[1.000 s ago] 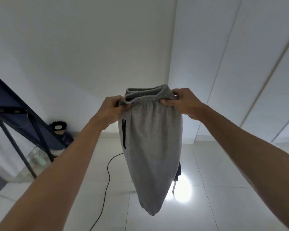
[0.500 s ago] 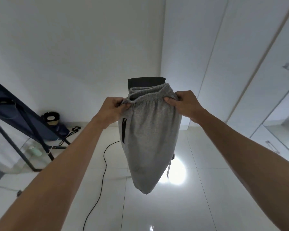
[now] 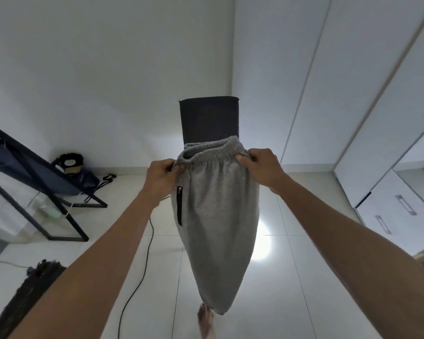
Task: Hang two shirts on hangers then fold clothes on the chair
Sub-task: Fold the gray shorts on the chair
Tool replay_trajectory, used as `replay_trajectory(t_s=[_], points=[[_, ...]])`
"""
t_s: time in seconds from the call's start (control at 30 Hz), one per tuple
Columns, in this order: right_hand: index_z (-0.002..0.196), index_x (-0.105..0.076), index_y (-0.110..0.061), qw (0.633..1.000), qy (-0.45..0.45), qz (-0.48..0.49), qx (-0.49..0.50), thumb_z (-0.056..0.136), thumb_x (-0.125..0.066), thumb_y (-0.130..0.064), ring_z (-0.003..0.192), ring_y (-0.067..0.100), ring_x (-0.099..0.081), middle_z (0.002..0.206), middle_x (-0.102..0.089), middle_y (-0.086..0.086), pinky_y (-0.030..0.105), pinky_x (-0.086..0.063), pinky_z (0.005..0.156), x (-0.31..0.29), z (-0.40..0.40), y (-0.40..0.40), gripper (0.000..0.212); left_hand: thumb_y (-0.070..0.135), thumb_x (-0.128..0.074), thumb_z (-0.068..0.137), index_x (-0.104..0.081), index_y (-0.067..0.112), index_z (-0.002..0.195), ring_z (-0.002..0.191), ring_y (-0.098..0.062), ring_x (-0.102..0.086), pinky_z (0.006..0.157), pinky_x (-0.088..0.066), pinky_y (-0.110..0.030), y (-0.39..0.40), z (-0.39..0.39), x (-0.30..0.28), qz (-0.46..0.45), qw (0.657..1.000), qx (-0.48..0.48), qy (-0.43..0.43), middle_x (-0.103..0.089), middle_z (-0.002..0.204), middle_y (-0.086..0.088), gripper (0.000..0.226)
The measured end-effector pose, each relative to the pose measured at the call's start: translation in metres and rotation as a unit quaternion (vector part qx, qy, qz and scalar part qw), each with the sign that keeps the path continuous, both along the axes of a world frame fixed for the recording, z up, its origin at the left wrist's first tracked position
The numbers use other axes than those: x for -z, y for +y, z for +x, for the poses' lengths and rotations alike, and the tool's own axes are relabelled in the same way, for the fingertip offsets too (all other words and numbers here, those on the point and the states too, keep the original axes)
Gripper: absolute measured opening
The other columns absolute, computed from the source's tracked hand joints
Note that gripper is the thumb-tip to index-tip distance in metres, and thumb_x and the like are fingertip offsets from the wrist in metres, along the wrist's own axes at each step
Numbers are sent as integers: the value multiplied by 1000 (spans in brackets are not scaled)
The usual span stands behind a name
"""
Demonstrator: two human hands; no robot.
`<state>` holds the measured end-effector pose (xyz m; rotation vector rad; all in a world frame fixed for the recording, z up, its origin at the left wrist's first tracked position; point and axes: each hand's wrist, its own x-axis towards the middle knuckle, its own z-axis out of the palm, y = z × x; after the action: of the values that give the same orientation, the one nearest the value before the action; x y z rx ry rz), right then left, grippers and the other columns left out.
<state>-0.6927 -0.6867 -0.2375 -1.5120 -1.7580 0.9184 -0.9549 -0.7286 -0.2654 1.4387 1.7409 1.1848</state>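
Grey sweatpants (image 3: 216, 216) with a black zip pocket hang straight down in front of me, folded lengthwise. My left hand (image 3: 160, 177) pinches the left end of the elastic waistband. My right hand (image 3: 261, 167) grips the right end of the same waistband. Behind the pants stands the dark chair back (image 3: 209, 121), its seat hidden by the fabric. The pants' lower end hangs just above the floor, near my bare foot (image 3: 206, 321).
A black cable (image 3: 142, 272) runs across the white tiled floor on the left. A black metal rack frame (image 3: 56, 209) leans at the left, with a dark bag (image 3: 80, 177) by the wall. White wardrobe doors (image 3: 353, 94) fill the right. A dark rough mat (image 3: 22, 297) lies bottom left.
My view has tilted downward, so the chair back, floor and my foot come into sight. Both hands keep the same hold on the waistband and have lowered the pants slightly.
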Motion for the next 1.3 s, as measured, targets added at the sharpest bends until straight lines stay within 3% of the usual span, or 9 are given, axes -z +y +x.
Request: replay_trajectory(t_s=[0.1,0.33,0.47,0.6,0.67,1.0,1.1,1.2,1.3], points=[[68,-57,-19,1000,-1,-27,1,97,-63,-35,64,12,-48,66,-52,-2,25,-37,59,25,-4,34,34,31,-64,91,-61,5,67,63,-15,-42,62,-34,-32,32,-2,27,-38,999,1,-6,-48,62,0,36],[76,-62,-4,993,-33,-114,10,98,-61,-39,66,16,-49,69,-55,5,29,-39,63,119,-22,147,41,25,-65,95,-51,23,52,59,-13,-39,56,-33,-25,145,-16,113,-139,990,6,-31,-46,56,7,46],[77,-63,-2,983,-51,-175,28,98,-60,-41,68,18,-53,72,-60,9,31,-42,65,188,-42,243,44,25,-63,96,-63,7,70,65,-16,-48,59,-39,-26,244,-31,181,-222,974,-1,-47,-57,67,-3,32],[86,-65,1,976,-47,-204,66,97,-58,-42,71,20,-55,80,-66,17,33,-42,65,261,-62,336,45,30,-62,97,-65,-6,88,71,-22,-52,64,-43,-34,349,-42,255,-256,964,-20,-74,-62,77,-17,37],[83,-63,0,973,-45,-211,84,98,-57,-41,70,20,-53,73,-62,12,34,-41,64,305,-72,386,44,31,-60,98,-66,-6,96,75,-24,-57,69,-48,-36,405,-46,299,-268,960,-32,-75,-68,91,-25,37],[72,-57,-16,961,-46,-236,134,102,-50,-42,70,19,-53,73,-57,1,32,-38,59,465,-93,521,40,32,-52,100,-71,6,94,88,-24,-68,85,-55,-40,536,-58,456,-308,949,-46,-54,-72,95,-12,33],[73,-56,-17,958,-51,-245,142,101,-50,-46,79,26,-58,78,-60,4,33,-42,68,499,-95,536,41,31,-49,101,-69,-1,100,89,-25,-68,80,-54,-35,550,-59,488,-316,946,-54,-46,-72,97,-15,38],[86,-64,-20,955,-66,-251,147,100,-49,-49,98,34,-62,97,-68,10,36,-48,81,523,-98,542,36,33,-46,103,-67,0,99,88,-23,-66,72,-48,-30,557,-58,509,-323,944,-54,-36,-70,98,-12,40],[116,-68,-15,952,-67,-258,152,101,-45,-50,111,35,-59,115,-67,13,34,-43,87,533,-100,537,45,46,-50,100,-65,10,105,81,-13,-59,71,-44,-25,552,-55,521,-329,941,-71,-41,-65,97,-1,39]])
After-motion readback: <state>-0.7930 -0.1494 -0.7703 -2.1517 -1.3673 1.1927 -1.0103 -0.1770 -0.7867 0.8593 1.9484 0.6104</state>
